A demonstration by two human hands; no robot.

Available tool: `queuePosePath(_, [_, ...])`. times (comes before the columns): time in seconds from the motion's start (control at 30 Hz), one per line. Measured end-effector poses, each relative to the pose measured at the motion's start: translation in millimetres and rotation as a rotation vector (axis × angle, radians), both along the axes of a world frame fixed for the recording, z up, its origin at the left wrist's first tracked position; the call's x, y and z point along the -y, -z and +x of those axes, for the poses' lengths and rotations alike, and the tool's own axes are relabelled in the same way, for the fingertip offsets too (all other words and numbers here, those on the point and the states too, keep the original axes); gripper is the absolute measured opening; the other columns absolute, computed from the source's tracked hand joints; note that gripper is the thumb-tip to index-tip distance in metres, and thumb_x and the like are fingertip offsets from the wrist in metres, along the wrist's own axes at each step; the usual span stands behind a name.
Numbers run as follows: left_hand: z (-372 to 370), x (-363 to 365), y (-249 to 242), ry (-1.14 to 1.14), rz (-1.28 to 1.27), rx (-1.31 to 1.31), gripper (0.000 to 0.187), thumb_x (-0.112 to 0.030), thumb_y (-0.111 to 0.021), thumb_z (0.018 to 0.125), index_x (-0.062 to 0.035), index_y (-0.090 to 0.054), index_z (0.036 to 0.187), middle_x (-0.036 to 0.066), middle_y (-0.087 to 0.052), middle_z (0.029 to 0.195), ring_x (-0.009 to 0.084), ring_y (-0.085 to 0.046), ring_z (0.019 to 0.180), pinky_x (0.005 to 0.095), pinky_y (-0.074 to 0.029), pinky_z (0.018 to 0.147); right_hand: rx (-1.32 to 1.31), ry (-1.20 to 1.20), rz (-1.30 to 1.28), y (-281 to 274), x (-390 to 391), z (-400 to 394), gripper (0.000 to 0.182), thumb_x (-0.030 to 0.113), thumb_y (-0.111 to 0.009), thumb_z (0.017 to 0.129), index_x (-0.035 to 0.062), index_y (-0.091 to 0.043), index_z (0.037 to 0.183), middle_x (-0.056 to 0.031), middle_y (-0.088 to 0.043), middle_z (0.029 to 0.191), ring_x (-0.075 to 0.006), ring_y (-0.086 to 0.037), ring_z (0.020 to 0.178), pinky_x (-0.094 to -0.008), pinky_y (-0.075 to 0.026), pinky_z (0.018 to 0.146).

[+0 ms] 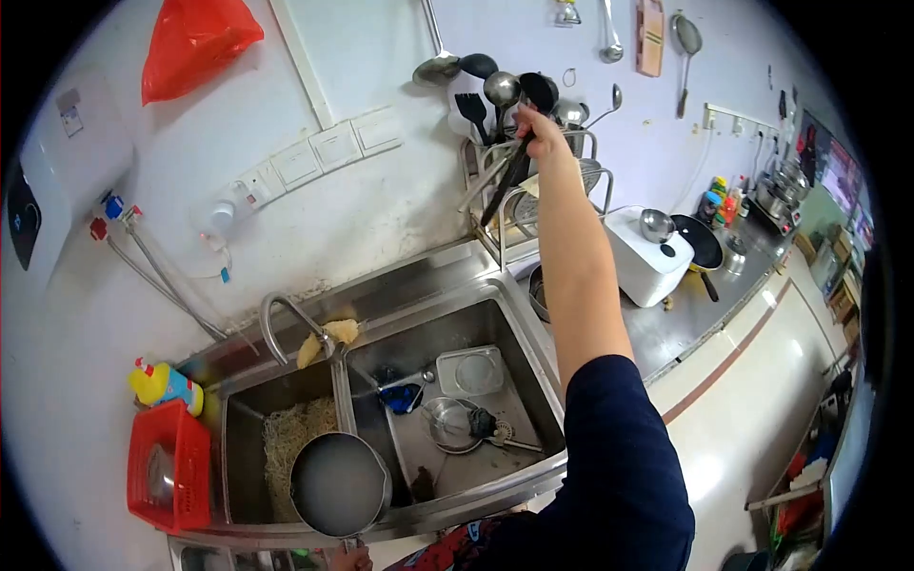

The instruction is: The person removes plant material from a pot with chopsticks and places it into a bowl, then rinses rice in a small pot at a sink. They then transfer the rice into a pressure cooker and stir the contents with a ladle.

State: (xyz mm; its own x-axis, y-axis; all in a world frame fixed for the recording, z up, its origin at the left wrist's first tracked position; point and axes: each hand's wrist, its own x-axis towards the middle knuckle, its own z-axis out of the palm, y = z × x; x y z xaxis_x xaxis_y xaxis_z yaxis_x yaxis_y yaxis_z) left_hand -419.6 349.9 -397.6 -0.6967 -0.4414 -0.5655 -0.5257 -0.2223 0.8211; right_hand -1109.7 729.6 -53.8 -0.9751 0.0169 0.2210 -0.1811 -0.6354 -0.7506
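Note:
My right hand (543,131) is stretched out to the utensil rack (505,252) against the wall. Its fingers are closed round a black ladle (539,91), whose dark handle slants down to the left in front of the rack. At the bottom edge, my left hand (350,558) grips the handle of a saucepan (340,485). The pan looks grey and cloudy inside, and it hangs over the front of the two-basin sink (476,490), partly covering the left basin. Beside the ladle stand a metal ladle (502,89) and a black slotted turner (472,111).
The right basin holds a clear plastic container (470,371), a metal bowl (450,425) and a blue item. A faucet (278,319) arches over the left basin. A red basket (169,464) and a yellow bottle (164,383) stand left. Rightward are a white appliance (647,255) and frying pan (700,244).

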Motion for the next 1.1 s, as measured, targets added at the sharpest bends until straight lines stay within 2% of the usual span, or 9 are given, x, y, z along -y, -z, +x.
queuePosePath(0.07, [-34.4,-78.8,-109.0,-0.066,0.195,-0.02,0.011,-0.002,-0.048,0.073,-0.005,-0.038,0.075,0.001,-0.032,0.05,0.01,-0.031,0.039,0.0231,-0.026,0.036,-0.059,-0.025,0.041,-3.6,-0.6,-11.5,0.017,0.021,-0.063,0.071,0.0073,-0.055,0.065,-0.0035,-0.048,0.052,-0.0142,-0.04,0.041,-0.0267,-0.029,0.037])
queuePosePath(0.4, [-40.0,-99.1,-96.8,0.065,0.311,0.053,0.011,-0.004,-0.049,0.073,-0.0068,-0.039,0.076,0.0,-0.032,0.047,0.0112,-0.034,0.035,0.0249,-0.028,0.035,-0.237,0.061,0.365,-24.1,9.2,26.0,0.019,0.022,-0.068,0.067,0.0075,-0.056,0.063,-0.0019,-0.045,0.049,-0.0125,-0.039,0.04,-0.0271,-0.03,0.041])
queuePosePath(0.6, [-43.6,-101.9,-109.0,0.028,0.223,0.008,0.014,-0.007,-0.052,0.072,-0.0045,-0.039,0.078,0.002,-0.035,0.046,0.0137,-0.037,0.033,0.0261,-0.031,0.032,-0.663,-0.007,0.241,-155.2,-41.8,-7.0,0.012,0.016,-0.061,0.071,0.007,-0.056,0.066,-0.0027,-0.051,0.058,-0.0139,-0.046,0.05,-0.0229,-0.036,0.048])
queuePosePath(0.67, [-43.3,-93.9,-104.0,0.078,0.197,-0.014,0.013,-0.008,-0.051,0.072,-0.0033,-0.04,0.077,0.002,-0.039,0.044,0.0137,-0.039,0.033,0.0268,-0.032,0.032,-0.947,0.072,0.272,-192.9,-42.4,101.9,0.016,0.01,-0.046,0.081,-0.0002,-0.05,0.094,-0.0085,-0.056,0.076,-0.0133,-0.053,0.06,-0.0213,-0.043,0.045])
queuePosePath(0.7, [-41.7,-91.2,-99.9,0.106,0.147,-0.068,0.013,-0.01,-0.051,0.073,-0.0038,-0.041,0.078,0.003,-0.041,0.045,0.0124,-0.039,0.033,0.0254,-0.032,0.032,-1.156,0.861,0.475,-207.9,-54.6,112.4,0.023,0.013,-0.049,0.081,-0.0023,-0.048,0.099,-0.0103,-0.057,0.083,-0.014,-0.055,0.067,-0.0193,-0.047,0.054])
queuePosePath(0.73, [-43.4,-88.6,-99.5,0.127,0.153,-0.081,0.013,-0.011,-0.052,0.074,-0.0045,-0.041,0.079,0.002,-0.041,0.045,0.0108,-0.039,0.033,0.0234,-0.032,0.032,-0.754,0.054,0.517,-207.1,-43.4,167.9,0.029,0.013,-0.048,0.081,-0.0032,-0.045,0.105,-0.0145,-0.056,0.091,-0.0147,-0.056,0.08,-0.0188,-0.048,0.062])
queuePosePath(0.83, [-51.8,-89.4,-108.4,0.1,0.142,-0.114,0.015,-0.012,-0.053,0.072,-0.0047,-0.041,0.078,0.001,-0.04,0.044,0.0104,-0.037,0.031,0.0227,-0.029,0.029,-0.808,0.059,0.803,-180.4,-20.2,137.5,0.056,0.029,-0.049,0.079,-0.0073,-0.027,0.115,-0.0221,-0.046,0.107,-0.0274,-0.051,0.087,-0.0351,-0.047,0.064])
queuePosePath(0.93, [-61.2,-85.3,-120.5,0.143,0.135,-0.075,0.015,-0.01,-0.051,0.074,-0.005,-0.039,0.081,0.0,-0.038,0.046,0.0088,-0.037,0.032,0.0218,-0.031,0.03,-1.208,-0.412,1.36,-62.9,42.3,153.5,0.025,0.014,-0.059,0.067,0.0014,-0.052,0.088,-0.0081,-0.055,0.077,-0.0188,-0.051,0.065,-0.0276,-0.04,0.053])
queuePosePath(1.1, [-82.4,-79.0,-130.9,0.157,0.182,-0.04,0.014,-0.009,-0.049,0.073,-0.0062,-0.037,0.08,-0.002,-0.037,0.048,0.0069,-0.036,0.033,0.0209,-0.031,0.031,-0.12,-1.045,1.463,184.3,130.9,234.0,0.029,0.027,-0.056,0.077,-0.0016,-0.054,0.079,-0.0066,-0.054,0.064,-0.0098,-0.049,0.05,-0.0246,-0.034,0.035])
